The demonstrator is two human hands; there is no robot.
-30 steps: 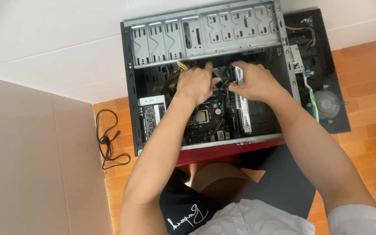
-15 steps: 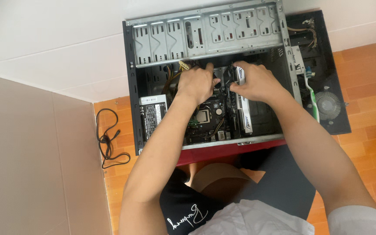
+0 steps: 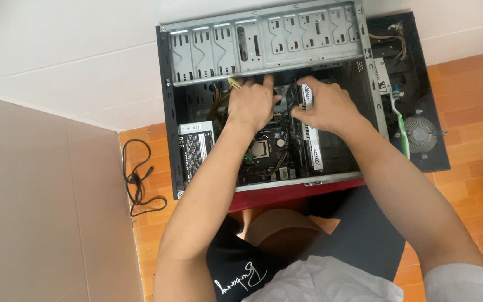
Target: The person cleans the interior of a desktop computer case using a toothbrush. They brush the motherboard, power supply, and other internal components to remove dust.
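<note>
An open black computer case (image 3: 166, 112) lies on its side on the floor, its motherboard (image 3: 266, 151) facing up. My left hand (image 3: 251, 103) reaches into the case near the top of the board, fingers curled among yellow and black cables (image 3: 225, 95). My right hand (image 3: 322, 106) grips the upper end of a white and grey graphics card (image 3: 311, 146) that stands on edge along the board's right side. Whether the left hand holds a cable or a connector is hidden by the fingers. A bare processor (image 3: 260, 148) shows in the board's middle.
A power supply (image 3: 195, 150) sits in the case's left part; grey drive bays (image 3: 264, 39) run along the top. The removed black side panel (image 3: 415, 95) lies at the right with a round cooler fan (image 3: 420, 134). A black power cord (image 3: 138, 182) lies left; a beige board (image 3: 46, 207) stands beside it.
Both hands have stayed at the top of the motherboard with only small shifts. My left hand's fingers have moved slightly upward toward the drive bays.
</note>
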